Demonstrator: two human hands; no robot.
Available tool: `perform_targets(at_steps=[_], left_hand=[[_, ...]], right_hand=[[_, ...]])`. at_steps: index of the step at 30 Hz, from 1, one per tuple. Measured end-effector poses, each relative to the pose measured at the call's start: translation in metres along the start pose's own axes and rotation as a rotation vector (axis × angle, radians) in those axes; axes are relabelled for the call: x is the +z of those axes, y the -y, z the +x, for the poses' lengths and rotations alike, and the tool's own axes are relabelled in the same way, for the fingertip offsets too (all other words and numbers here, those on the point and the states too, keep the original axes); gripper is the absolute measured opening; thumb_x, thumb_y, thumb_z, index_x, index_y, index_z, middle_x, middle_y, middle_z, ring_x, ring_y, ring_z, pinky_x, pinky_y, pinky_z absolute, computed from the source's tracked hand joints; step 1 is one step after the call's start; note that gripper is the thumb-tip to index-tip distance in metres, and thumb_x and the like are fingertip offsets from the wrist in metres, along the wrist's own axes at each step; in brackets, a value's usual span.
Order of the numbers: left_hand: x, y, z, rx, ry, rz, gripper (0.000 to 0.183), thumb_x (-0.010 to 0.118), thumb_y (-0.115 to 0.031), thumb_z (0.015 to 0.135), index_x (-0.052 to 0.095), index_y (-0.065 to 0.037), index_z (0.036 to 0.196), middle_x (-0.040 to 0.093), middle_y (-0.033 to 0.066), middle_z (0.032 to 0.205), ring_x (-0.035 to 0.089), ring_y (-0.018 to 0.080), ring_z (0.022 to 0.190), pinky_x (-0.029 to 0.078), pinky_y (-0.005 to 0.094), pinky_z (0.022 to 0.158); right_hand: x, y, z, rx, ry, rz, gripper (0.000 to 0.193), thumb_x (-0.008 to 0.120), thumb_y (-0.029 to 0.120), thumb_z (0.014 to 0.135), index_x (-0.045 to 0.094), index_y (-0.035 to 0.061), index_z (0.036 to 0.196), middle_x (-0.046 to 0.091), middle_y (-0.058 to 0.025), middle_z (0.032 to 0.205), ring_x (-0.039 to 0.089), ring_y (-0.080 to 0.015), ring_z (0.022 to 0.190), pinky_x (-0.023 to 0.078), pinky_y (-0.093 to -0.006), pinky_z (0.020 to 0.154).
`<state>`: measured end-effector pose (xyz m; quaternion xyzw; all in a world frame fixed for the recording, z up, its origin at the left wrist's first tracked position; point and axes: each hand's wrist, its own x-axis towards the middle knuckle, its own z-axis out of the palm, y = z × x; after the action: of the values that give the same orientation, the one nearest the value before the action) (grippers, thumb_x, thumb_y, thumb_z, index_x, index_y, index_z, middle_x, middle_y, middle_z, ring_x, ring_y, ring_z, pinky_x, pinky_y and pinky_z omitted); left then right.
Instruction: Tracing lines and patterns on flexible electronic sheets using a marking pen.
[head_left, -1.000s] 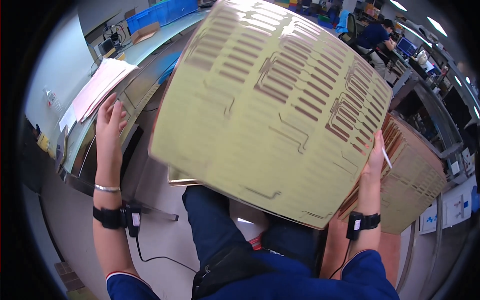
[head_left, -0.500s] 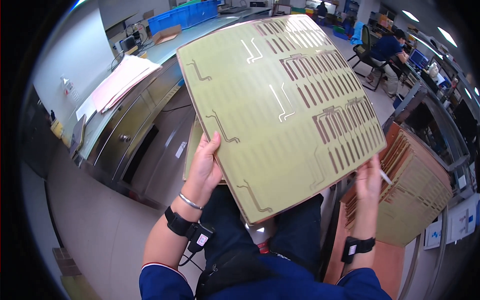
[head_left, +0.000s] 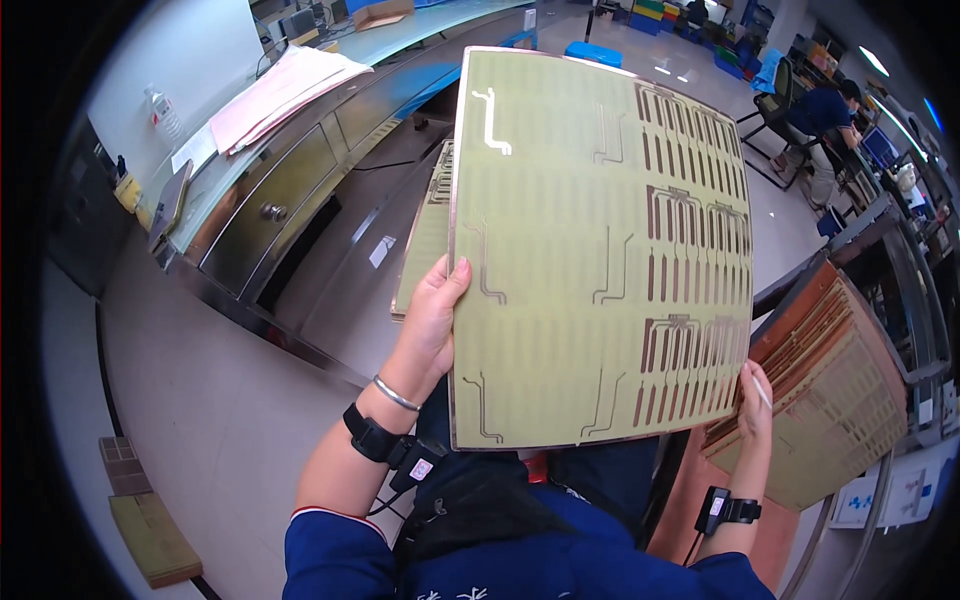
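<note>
Circuit panel [head_left: 600,250]: swung since half a second ago from a slant to nearly square before me, bottom edge close to level; the left hand has gone round with it on the same edge.
Panel position: raised over the lap, patterned face toward me, overlapping a second panel [head_left: 427,235] behind its left edge.
Left grip: the left hand [head_left: 430,320] holds the panel's left edge below mid-height, thumb on the face, other fingers out of sight behind.
Right grip: the right hand [head_left: 755,400] is at the right edge near the lower corner, with a white stick [head_left: 762,391] along it; I cannot tell how firmly it closes.
Handling: I judge this a turn-and-look hold, best done with light edge pressure, thumb clear of the traces, both sides kept level so the thin sheet doesn't bow; the stick's tip should stay off the surface.
Arm pose: left forearm slants up and inward, elbow low; right forearm rises steeply beside the panel stack [head_left: 830,410].
Table side: pink sheets [head_left: 285,92] lie on the table [head_left: 400,48], well apart from the panel.
</note>
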<state>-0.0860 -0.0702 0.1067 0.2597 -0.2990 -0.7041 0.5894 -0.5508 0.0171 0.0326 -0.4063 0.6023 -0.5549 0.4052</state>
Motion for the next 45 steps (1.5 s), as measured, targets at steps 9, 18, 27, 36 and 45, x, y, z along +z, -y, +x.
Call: perform_targets(at_steps=[9,18,27,36,45], left_hand=[[-0.013,-0.004,-0.016,0.004,-0.015,0.139,0.033,0.052,-0.022,0.096,0.051,-0.001,0.122,0.062,0.0089,0.111,0.063,0.0156,0.097,0.053,0.0296,0.084],[-0.033,-0.003,-0.027,-0.049,-0.022,0.200,0.038,0.056,-0.023,0.093,0.051,0.000,0.122,0.063,0.0089,0.111,0.063,0.0154,0.097,0.053,0.0294,0.084],[-0.047,0.001,-0.027,-0.057,-0.027,0.144,0.037,0.055,-0.023,0.094,0.051,0.000,0.123,0.063,0.0095,0.112,0.063,0.0160,0.097,0.052,0.0293,0.085],[-0.047,-0.043,0.001,-0.127,0.021,0.480,0.026,0.050,-0.027,0.097,0.058,-0.002,0.102,0.065,0.0036,0.093,0.062,0.0087,0.079,0.051,0.0233,0.071],[0.012,-0.033,0.039,0.237,-0.182,0.327,0.028,0.046,-0.027,0.099,0.059,-0.002,0.100,0.065,0.0033,0.092,0.059,0.0066,0.080,0.048,0.0217,0.073]], right_hand=[[0.021,0.007,0.004,0.057,-0.027,0.143,0.026,0.052,0.030,0.096,0.058,0.0049,0.102,0.060,-0.0016,0.095,0.054,-0.0104,0.091,0.043,-0.0255,0.084],[0.040,0.020,0.021,-0.010,-0.077,0.381,0.018,0.054,0.022,0.095,0.056,0.0060,0.105,0.063,-0.0041,0.100,0.059,-0.0132,0.090,0.049,-0.0295,0.081],[0.048,0.021,0.018,-0.039,-0.061,0.426,0.019,0.056,0.022,0.094,0.055,0.0057,0.103,0.063,-0.0045,0.098,0.059,-0.0135,0.089,0.050,-0.0291,0.078],[0.058,0.010,0.004,-0.272,-0.256,0.242,0.015,0.049,0.020,0.097,0.054,0.0060,0.101,0.057,0.0003,0.078,0.054,-0.0074,0.068,0.046,-0.0214,0.062],[0.080,0.052,0.023,-0.664,-0.470,-0.158,0.036,0.040,0.027,0.100,0.046,0.0010,0.125,0.056,-0.0124,0.112,0.053,-0.0205,0.107,0.042,-0.0340,0.093]])
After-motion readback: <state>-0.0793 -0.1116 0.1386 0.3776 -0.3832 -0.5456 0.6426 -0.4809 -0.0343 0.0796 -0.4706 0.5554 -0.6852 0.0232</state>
